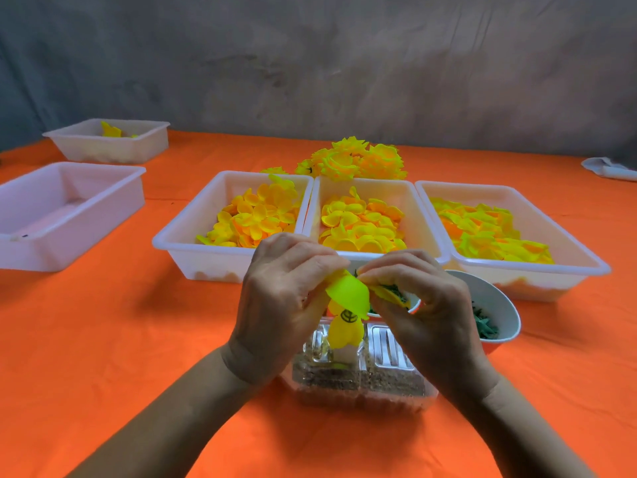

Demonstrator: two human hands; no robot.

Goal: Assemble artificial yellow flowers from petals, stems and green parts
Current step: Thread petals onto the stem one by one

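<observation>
Above the clear tray [362, 384], left hand [279, 305] pinches a yellow flower [346, 315], long axis upright, petals drooping downward; right hand [420, 305] pinches a petal [387, 294].

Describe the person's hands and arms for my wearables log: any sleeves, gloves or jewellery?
Both forearms are bare right to the bottom edge of the picture, with no sleeves showing. The left hand and right hand wear no gloves. No rings, watch or bracelets show on the fingers or wrists.
</observation>
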